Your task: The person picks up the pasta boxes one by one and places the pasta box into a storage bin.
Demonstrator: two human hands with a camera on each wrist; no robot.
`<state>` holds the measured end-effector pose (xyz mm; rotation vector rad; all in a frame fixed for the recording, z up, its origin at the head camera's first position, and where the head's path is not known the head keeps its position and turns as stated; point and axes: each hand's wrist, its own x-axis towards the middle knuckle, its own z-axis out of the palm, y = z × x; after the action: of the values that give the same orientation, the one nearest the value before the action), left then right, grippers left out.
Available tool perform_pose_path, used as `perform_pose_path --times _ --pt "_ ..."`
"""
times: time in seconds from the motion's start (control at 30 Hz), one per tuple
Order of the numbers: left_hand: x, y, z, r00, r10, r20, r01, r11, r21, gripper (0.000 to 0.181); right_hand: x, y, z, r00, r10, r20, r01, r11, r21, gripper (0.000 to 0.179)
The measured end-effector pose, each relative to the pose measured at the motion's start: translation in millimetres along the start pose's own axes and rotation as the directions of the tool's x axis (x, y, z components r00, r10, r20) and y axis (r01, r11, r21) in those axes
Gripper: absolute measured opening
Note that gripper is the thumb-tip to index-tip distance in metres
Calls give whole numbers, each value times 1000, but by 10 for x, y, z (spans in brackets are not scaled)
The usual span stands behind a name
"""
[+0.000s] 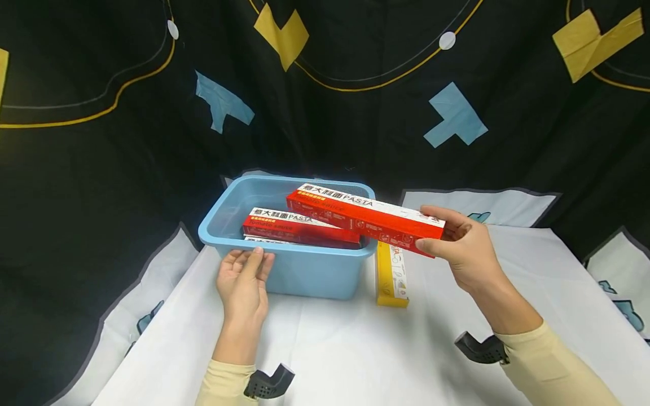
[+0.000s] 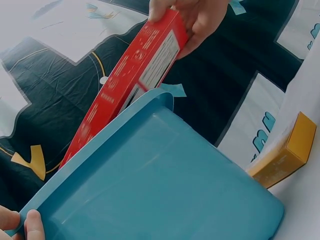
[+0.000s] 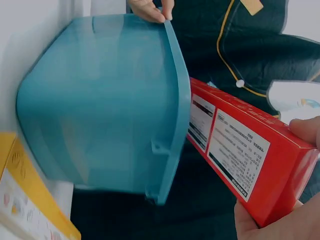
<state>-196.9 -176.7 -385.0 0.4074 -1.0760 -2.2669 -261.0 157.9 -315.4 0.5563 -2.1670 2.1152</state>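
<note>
My right hand (image 1: pixel 464 248) grips the right end of a long red and white pasta box (image 1: pixel 367 219), thumb on the near side. The box slants across the right part of a light blue plastic tub (image 1: pixel 310 276), its far end over the tub's opening. At the near rim, my left hand (image 1: pixel 245 279) pinches the edge of the tub between thumb and fingers. Inside the tub lies another red pasta box (image 1: pixel 299 230), with the white edge of one more box (image 1: pixel 269 241) showing beneath it. The right wrist view shows label panels on the held box's underside (image 3: pixel 240 145).
A yellow and white box (image 1: pixel 392 276) lies on the white-covered table (image 1: pixel 335 349), just right of the tub. Behind the table hangs a black patterned cloth (image 1: pixel 350 135). Each wrist carries a black camera mount (image 1: pixel 269 382).
</note>
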Motion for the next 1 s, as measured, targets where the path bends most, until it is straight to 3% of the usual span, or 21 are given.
perform_pose_path --times 0.23,0.47,0.7,0.87,1.0 --pt "-16 7 -17 1000 -11 4 11 1000 20 49 141 71 278 990 44 131 -38 998 -43 56" --pt "-18 9 -15 1000 10 2 -10 1000 21 46 346 79 518 974 87 210 -63 991 -115 55" --pt "-14 12 -10 1000 7 -7 -7 1000 5 46 559 79 683 950 86 300 -24 979 -203 53" --pt "-12 15 -7 1000 2 -11 -1 1000 11 47 643 142 797 933 80 352 16 965 -260 61" --pt "-15 3 -9 1000 0 -9 0 1000 16 47 678 148 865 920 112 375 24 940 -339 62"
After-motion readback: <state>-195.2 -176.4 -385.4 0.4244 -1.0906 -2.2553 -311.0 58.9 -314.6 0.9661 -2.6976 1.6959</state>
